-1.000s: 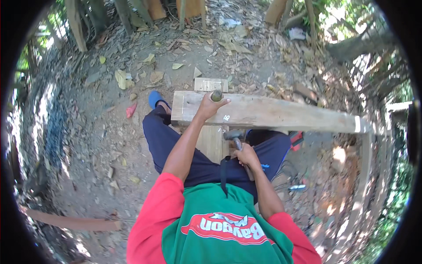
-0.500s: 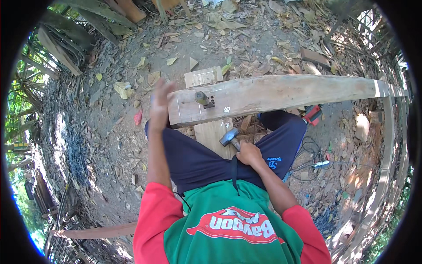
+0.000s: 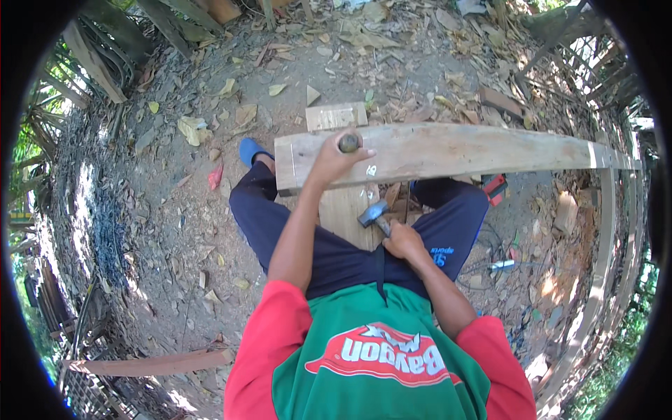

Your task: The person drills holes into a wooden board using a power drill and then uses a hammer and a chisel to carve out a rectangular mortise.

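One tool handle (image 3: 350,143) — steadied again by the curled left hand (image 3: 334,163), off it half a second ago, hidden tip probably against the beam (image 3: 455,150) beneath those fingers; one hammer (image 3: 373,213) — gripped by the right hand (image 3: 404,241), head beyond its fingers.

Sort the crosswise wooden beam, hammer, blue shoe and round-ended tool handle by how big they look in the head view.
1. Crosswise wooden beam
2. Hammer and blue shoe: too alike to rank, the hammer being partly hidden
3. Round-ended tool handle, seen nearly end-on
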Demonstrator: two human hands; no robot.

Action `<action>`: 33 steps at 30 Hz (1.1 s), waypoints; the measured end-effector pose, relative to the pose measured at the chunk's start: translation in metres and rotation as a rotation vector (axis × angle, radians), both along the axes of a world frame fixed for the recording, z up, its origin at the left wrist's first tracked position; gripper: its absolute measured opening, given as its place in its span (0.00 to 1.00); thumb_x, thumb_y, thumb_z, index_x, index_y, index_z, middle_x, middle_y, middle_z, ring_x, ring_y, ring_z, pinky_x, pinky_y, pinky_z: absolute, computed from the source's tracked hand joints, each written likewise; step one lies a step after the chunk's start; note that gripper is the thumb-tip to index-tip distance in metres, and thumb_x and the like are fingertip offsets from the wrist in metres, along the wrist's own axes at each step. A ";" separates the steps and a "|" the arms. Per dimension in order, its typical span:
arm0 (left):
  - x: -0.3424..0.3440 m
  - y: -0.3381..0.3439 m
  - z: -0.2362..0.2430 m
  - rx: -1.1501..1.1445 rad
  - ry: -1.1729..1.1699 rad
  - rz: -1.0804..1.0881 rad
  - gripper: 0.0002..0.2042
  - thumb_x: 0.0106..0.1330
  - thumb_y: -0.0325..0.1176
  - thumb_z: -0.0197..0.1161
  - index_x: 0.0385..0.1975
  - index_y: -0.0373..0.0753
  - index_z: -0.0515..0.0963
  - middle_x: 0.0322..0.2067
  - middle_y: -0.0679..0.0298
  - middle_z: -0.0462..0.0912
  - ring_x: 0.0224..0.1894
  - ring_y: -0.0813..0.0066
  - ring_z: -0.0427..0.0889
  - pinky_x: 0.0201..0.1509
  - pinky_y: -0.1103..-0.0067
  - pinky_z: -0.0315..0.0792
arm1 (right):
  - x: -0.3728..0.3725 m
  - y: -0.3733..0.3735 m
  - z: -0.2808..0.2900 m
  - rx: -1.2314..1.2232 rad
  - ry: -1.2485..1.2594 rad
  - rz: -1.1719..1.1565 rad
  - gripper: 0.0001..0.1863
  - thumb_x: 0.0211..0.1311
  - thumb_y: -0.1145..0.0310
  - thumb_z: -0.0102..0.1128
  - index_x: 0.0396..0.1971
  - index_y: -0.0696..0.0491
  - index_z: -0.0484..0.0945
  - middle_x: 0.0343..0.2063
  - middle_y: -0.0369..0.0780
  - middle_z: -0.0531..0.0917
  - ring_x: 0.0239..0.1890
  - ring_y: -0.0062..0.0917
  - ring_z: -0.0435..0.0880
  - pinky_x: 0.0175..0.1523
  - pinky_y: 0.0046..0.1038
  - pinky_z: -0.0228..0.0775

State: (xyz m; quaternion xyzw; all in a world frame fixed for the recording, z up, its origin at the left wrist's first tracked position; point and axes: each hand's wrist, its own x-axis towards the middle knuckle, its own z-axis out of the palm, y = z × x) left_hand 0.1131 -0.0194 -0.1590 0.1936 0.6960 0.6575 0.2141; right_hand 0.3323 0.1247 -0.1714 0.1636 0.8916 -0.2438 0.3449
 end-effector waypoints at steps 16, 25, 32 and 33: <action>-0.041 -0.184 0.050 0.301 -0.045 0.454 0.40 0.55 0.35 0.64 0.69 0.37 0.57 0.61 0.50 0.70 0.65 0.59 0.68 0.70 0.65 0.61 | 0.007 -0.003 -0.004 -0.074 0.035 -0.069 0.21 0.55 0.64 0.59 0.45 0.63 0.73 0.41 0.57 0.82 0.48 0.51 0.81 0.53 0.46 0.73; 0.014 0.028 0.003 -0.103 0.186 0.145 0.14 0.56 0.37 0.75 0.26 0.35 0.77 0.23 0.71 0.74 0.27 0.81 0.69 0.32 0.78 0.68 | 0.012 -0.011 0.004 -0.013 0.025 -0.049 0.21 0.55 0.63 0.61 0.45 0.61 0.73 0.42 0.57 0.82 0.48 0.51 0.81 0.53 0.47 0.72; -0.008 -0.060 -0.010 0.266 -0.080 0.037 0.10 0.60 0.32 0.70 0.25 0.38 0.74 0.25 0.69 0.77 0.30 0.80 0.75 0.36 0.79 0.70 | 0.007 0.000 -0.011 0.006 0.034 -0.079 0.23 0.52 0.61 0.61 0.44 0.59 0.72 0.38 0.58 0.82 0.45 0.53 0.81 0.51 0.48 0.72; -0.004 -0.087 -0.024 0.480 -0.146 0.175 0.10 0.59 0.32 0.70 0.25 0.39 0.74 0.24 0.70 0.76 0.28 0.81 0.74 0.35 0.79 0.70 | 0.007 -0.007 -0.007 0.006 0.006 -0.085 0.22 0.52 0.61 0.61 0.44 0.59 0.73 0.39 0.58 0.82 0.46 0.53 0.81 0.51 0.48 0.72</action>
